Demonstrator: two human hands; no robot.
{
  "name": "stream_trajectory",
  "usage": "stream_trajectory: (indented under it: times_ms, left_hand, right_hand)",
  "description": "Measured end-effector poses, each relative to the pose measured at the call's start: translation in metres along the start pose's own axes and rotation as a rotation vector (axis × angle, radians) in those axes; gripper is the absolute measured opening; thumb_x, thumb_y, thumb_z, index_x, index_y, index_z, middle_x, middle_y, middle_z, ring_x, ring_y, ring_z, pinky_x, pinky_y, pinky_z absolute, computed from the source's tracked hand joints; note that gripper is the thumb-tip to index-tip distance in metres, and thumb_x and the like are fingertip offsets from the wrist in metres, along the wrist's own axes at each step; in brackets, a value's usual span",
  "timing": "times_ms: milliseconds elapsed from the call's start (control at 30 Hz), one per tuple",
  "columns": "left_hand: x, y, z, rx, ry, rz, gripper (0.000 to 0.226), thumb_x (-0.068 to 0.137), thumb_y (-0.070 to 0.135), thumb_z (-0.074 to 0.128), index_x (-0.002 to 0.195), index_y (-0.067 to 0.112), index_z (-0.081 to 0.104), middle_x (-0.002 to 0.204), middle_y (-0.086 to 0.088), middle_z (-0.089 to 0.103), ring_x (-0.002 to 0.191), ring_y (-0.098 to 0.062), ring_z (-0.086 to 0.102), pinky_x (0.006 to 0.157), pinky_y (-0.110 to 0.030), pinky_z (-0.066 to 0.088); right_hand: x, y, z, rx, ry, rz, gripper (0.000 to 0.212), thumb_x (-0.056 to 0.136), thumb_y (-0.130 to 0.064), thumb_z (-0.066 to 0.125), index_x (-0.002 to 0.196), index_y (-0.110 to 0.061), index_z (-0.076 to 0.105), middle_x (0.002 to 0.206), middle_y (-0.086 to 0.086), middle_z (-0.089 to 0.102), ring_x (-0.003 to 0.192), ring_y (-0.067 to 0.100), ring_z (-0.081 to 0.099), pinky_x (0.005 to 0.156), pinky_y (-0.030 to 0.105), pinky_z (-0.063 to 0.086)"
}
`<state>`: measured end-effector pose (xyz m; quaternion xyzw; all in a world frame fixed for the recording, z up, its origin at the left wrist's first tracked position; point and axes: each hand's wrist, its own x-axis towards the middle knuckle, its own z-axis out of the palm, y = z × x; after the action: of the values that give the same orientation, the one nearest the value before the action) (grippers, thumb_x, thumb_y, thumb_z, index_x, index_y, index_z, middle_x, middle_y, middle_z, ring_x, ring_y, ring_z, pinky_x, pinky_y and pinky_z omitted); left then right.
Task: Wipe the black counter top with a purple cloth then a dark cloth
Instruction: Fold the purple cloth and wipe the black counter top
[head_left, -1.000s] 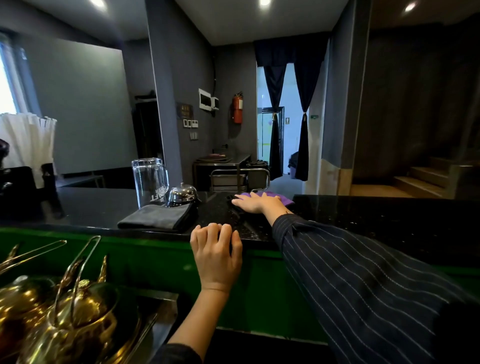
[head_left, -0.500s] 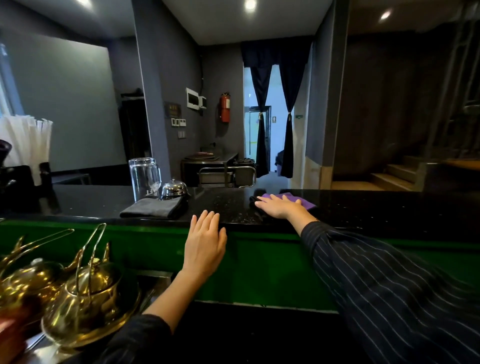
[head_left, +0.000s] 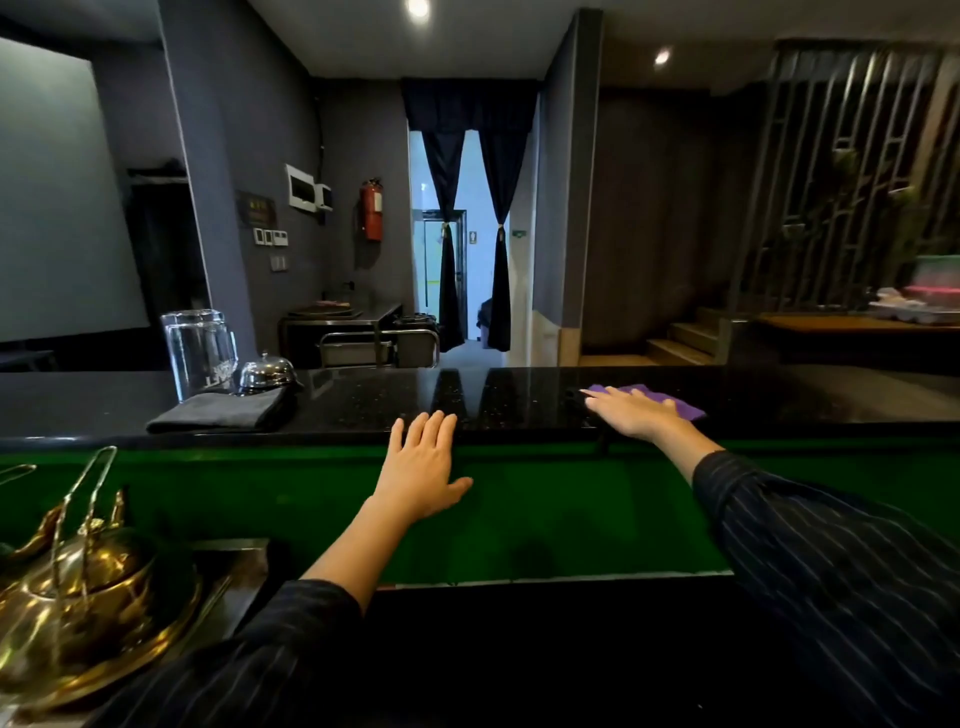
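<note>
My right hand (head_left: 631, 414) presses the purple cloth (head_left: 687, 407) flat on the black counter (head_left: 519, 396), fingers straight, while my left hand (head_left: 423, 467) rests straight-fingered at its front edge, the folded dark cloth (head_left: 223, 413) well left.

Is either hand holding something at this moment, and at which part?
Nothing is gripped. The right hand lies flat on top of the purple cloth; the left hand rests open at the edge of the black counter top.

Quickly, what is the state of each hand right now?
Left hand: open, fingers straight at the counter edge, holding nothing.
Right hand: open, pressing flat on the purple cloth.
</note>
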<state>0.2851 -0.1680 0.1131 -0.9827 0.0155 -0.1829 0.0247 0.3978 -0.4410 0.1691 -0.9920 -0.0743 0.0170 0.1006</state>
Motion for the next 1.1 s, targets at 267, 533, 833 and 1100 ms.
stream_trajectory:
  times_ms: [267, 533, 833, 1100]
  left_hand:
    - [0.008, 0.003, -0.008, 0.051, -0.175, -0.012, 0.111, 0.078, 0.052, 0.064, 0.149, 0.012, -0.011, 0.159, -0.008, -0.009, 0.146, -0.028, -0.011, 0.115, -0.051, -0.008]
    - [0.014, 0.027, -0.027, -0.012, -0.186, -0.136, 0.099, 0.075, 0.045, 0.067, 0.148, 0.008, 0.011, 0.156, -0.011, 0.014, 0.145, -0.029, 0.008, 0.115, -0.057, 0.001]
    - [0.057, 0.148, -0.035, -0.099, -0.195, 0.037, 0.096, 0.075, 0.036, 0.067, 0.148, 0.006, 0.012, 0.154, -0.012, 0.017, 0.144, -0.029, 0.012, 0.115, -0.058, 0.008]
    - [0.110, 0.238, -0.023, -0.261, -0.196, 0.004, 0.079, 0.093, 0.058, 0.030, 0.151, 0.014, -0.001, 0.160, -0.008, 0.005, 0.147, -0.024, 0.002, 0.116, -0.051, -0.001]
  right_hand:
    - [0.003, -0.054, 0.010, -0.065, 0.052, 0.120, 0.056, 0.097, -0.058, 0.015, 0.152, -0.044, 0.017, 0.164, 0.001, 0.007, 0.147, 0.042, 0.005, 0.112, 0.067, 0.001]
    - [-0.018, -0.106, 0.032, -0.056, 0.099, -0.201, 0.053, 0.100, -0.047, 0.014, 0.152, -0.041, 0.020, 0.163, 0.004, 0.016, 0.146, 0.042, 0.010, 0.107, 0.073, -0.001]
    - [-0.004, -0.014, 0.014, -0.025, 0.042, -0.238, 0.053, 0.101, -0.049, 0.016, 0.153, -0.039, 0.017, 0.163, -0.001, 0.014, 0.148, 0.039, 0.006, 0.110, 0.072, 0.003]
    - [0.026, 0.136, -0.025, -0.005, -0.009, -0.134, 0.051, 0.101, -0.054, 0.012, 0.151, -0.047, 0.011, 0.164, -0.004, 0.007, 0.150, 0.034, 0.001, 0.113, 0.067, -0.001]
